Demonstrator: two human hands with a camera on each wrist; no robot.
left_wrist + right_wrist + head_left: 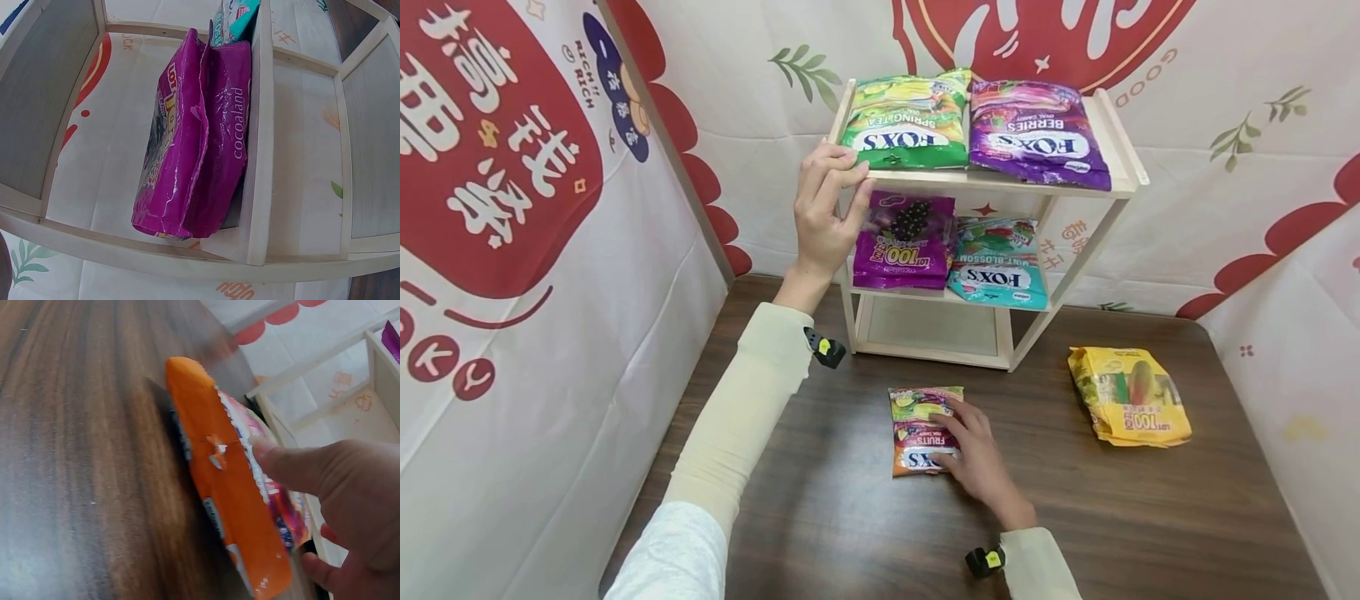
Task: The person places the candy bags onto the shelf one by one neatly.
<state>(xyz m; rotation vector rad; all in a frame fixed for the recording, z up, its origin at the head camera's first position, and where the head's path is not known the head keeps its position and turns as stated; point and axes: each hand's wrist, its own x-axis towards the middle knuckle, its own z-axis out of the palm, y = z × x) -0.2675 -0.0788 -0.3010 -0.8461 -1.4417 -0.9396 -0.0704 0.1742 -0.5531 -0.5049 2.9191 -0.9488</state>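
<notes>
My left hand (826,208) is at the front left corner of the wooden shelf rack (880,178), fingers bent over the top edge and thumb just below, gripping it beside a green Fox's Spring Tea candy bag (906,125). On the table, my right hand (981,458) holds a Fox's Fruits candy bag (917,429) by its right side. In the right wrist view, the thumb meets the seam above that bag's orange end (225,469); some fingertips are hidden. Below my left hand, a purple Lot 100 bag (169,156) stands on the middle shelf.
A purple Fox's Berries bag (1037,133) shares the top shelf. One tier down is a teal Mint Blossom bag (1000,265). To the right, a yellow Lot 100 bag (1131,400) lies on the brown table (820,517). Printed cloth walls (647,225) surround the table.
</notes>
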